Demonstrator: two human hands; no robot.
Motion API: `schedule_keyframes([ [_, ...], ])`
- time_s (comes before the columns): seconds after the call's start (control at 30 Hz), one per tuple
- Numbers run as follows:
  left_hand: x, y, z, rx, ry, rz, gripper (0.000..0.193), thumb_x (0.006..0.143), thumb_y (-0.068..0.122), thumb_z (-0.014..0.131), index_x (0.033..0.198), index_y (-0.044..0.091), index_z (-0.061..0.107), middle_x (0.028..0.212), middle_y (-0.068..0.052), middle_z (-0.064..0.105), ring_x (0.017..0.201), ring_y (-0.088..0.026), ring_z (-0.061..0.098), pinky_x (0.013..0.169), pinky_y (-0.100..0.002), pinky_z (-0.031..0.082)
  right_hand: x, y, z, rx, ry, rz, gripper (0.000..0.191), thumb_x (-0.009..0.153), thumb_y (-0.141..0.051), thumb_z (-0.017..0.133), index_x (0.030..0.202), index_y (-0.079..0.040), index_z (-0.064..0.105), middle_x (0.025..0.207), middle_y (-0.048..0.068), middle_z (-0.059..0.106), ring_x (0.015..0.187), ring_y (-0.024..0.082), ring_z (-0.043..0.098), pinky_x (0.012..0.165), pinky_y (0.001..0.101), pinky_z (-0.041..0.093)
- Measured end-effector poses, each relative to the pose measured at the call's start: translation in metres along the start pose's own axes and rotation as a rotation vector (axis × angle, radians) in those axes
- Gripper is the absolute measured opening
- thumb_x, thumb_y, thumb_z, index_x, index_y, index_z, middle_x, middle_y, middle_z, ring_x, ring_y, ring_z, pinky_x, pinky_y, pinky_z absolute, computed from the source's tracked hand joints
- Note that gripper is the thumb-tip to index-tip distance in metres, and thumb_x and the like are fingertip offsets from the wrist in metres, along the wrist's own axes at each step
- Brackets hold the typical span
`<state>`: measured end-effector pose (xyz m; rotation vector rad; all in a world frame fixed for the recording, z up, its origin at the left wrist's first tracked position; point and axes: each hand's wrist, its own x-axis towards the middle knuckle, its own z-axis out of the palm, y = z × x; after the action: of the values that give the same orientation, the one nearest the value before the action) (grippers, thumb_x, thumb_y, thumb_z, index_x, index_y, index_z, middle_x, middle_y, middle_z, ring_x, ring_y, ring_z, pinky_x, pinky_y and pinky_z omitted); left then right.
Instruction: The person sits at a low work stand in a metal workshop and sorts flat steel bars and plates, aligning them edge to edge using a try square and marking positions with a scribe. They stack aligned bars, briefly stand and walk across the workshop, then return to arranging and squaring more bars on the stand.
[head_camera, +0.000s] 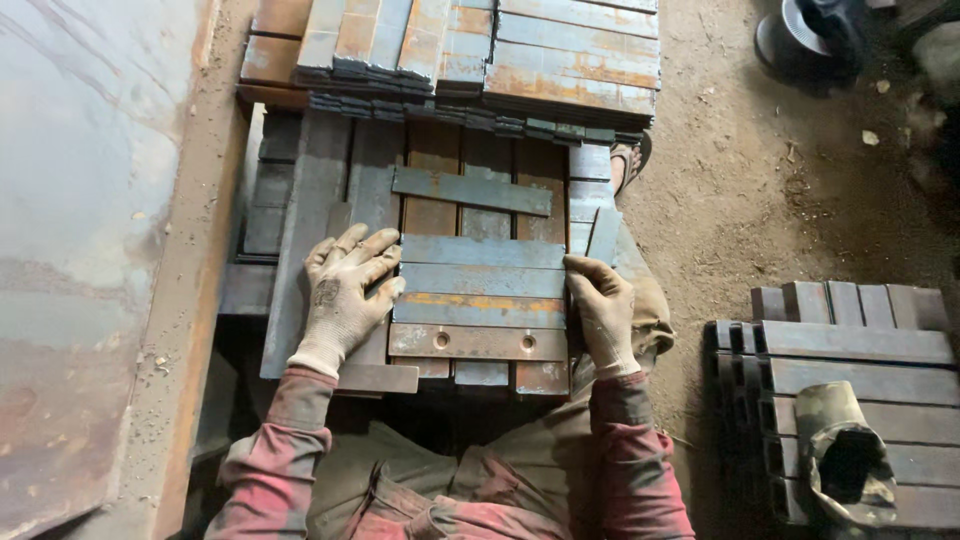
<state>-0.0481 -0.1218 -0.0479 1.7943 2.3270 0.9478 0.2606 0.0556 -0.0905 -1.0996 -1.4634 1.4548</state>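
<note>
Both gloved hands are reaching forward, left hand lying flat with fingers spread, right hand curling, thumb inward; red sleeves are covering both forearms.
</note>
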Motion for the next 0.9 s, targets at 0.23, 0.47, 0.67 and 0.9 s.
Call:
schedule_keyframes([
  [0.23, 0.035, 0.022, 0.004, -0.14, 0.12, -0.12, 0.038, 0.088, 0.028, 0.073, 0.124, 0.016, 0.07, 0.13, -0.003, 0.068, 0.124, -0.023, 0.058, 0.11, -0.042, 0.04, -0.003, -0.002, 0.004, -0.036, 0.006, -0.021, 0.035, 0.095, -0.007, 0.069, 0.129, 0.0, 0.067, 0.086, -0.007, 0.059, 0.076, 0.001, 0.05, 0.07, 0.0166, 0.043],
  [0.47, 0.13, 0.072, 0.039, 0.319, -0.196, 0.021, 0.06, 0.076, 0.049, 0.076, 0.129, 0.022, 0.069, 0.131, -0.007, 0.059, 0.123, -0.034, 0.049, 0.1, -0.061, 0.034, -0.002, -0.002, 0.007, -0.008, -0.008, -0.014, 0.036, 0.095, -0.006, 0.069, 0.13, 0.0, 0.066, 0.082, -0.011, 0.052, 0.072, -0.002, 0.044, 0.063, 0.0152, 0.039],
  [0.67, 0.129, 0.075, 0.042, 0.126, -0.386, -0.091, 0.048, 0.078, 0.056, 0.075, 0.123, 0.039, 0.074, 0.133, -0.007, 0.058, 0.128, -0.033, 0.047, 0.107, -0.059, 0.032, -0.002, -0.014, 0.006, -0.006, -0.084, 0.017, 0.045, 0.094, -0.005, 0.067, 0.139, -0.004, 0.066, 0.078, -0.01, 0.049, 0.068, 0.0, 0.041, 0.059, 0.0164, 0.036],
  [0.9, 0.105, 0.071, 0.043, 0.131, -0.319, 0.011, 0.052, 0.079, 0.052, 0.073, 0.129, 0.038, 0.072, 0.132, -0.009, 0.059, 0.122, -0.033, 0.048, 0.104, -0.055, 0.033, 0.0, -0.025, 0.005, -0.03, -0.193, 0.057, 0.054, 0.093, -0.003, 0.059, 0.147, -0.006, 0.058, 0.088, -0.012, 0.058, 0.073, -0.001, 0.046, 0.064, 0.0149, 0.041],
])
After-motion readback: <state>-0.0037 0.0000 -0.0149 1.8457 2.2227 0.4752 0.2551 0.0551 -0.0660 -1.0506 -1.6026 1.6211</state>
